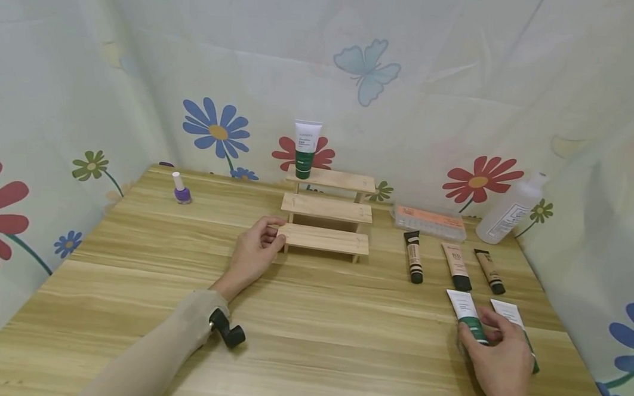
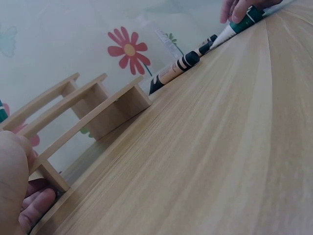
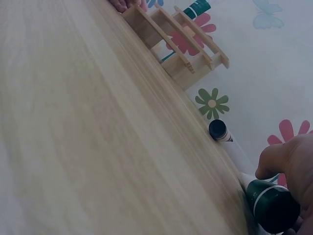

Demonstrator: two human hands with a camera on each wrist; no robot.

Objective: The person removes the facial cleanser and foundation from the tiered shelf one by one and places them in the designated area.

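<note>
My left hand [image 1: 253, 251] grips the left end of the lowest step of a three-tier wooden display stand [image 1: 325, 239], thumb on its front and fingers curled behind. On the stand's top step, toward the left, a white-and-green squeeze tube [image 1: 306, 149] stands upright on its cap. At the right of the table my right hand [image 1: 502, 357] pinches a second white-and-green squeeze tube [image 1: 467, 313] between thumb and fingers; this tube lies on the tabletop. A third such tube [image 1: 506, 311] lies just right of it, partly hidden by the hand.
Three beige-and-black cosmetic tubes [image 1: 413, 257] lie beyond the right hand. Behind them are a clear flat case [image 1: 429, 222] with an orange label and a white bottle [image 1: 512, 209]. A purple nail polish bottle [image 1: 182, 192] stands at the back left. Patterned cloth [image 1: 431, 72] hangs behind the table.
</note>
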